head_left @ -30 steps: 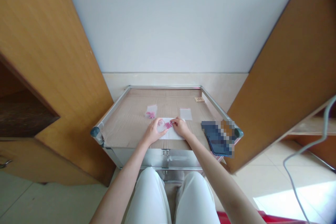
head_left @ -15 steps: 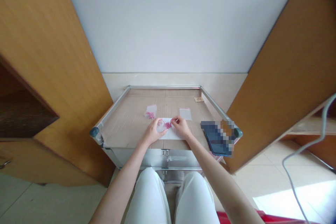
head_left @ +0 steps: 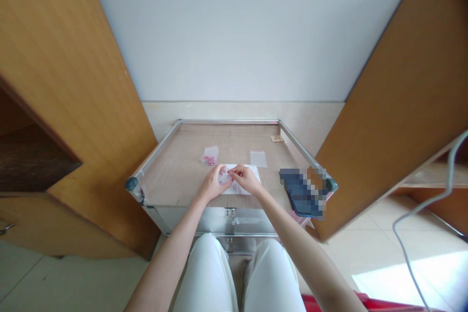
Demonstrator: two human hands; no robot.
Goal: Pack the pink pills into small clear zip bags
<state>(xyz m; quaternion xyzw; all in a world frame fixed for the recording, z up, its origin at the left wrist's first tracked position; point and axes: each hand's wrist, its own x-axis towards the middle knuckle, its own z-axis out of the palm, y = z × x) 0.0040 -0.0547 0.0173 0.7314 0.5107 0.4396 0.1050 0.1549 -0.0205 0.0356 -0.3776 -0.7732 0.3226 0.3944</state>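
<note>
My left hand (head_left: pixel 212 184) is closed on a small clear plastic bag (head_left: pixel 224 176) with a few pinkish bits in it, held over a sheet of white paper (head_left: pixel 234 189). Fingertips of my right hand (head_left: pixel 245 178) are pinched together at the bag's right side. What they hold is too small to make out. Pink beads on the paper are mostly covered by this hand. Just beyond my left hand lies another clear bag (head_left: pixel 210 153) with pink beads (head_left: pixel 209 160) at its bottom. A flat, clear zip bag (head_left: pixel 258 158) rests beyond my right hand.
The cardboard-covered top (head_left: pixel 168 180) has a raised metal rail (head_left: pixel 230 122). A dark phone (head_left: pixel 305 202), partly pixelated, lies at the right edge. A small tan card (head_left: pixel 277 139) sits in the far right corner. Wooden cabinets (head_left: pixel 120 156) flank both sides.
My right hand has moved left, from over the bead pile to the bag in my left hand, now covering the beads. My left hand has stayed in place.
</note>
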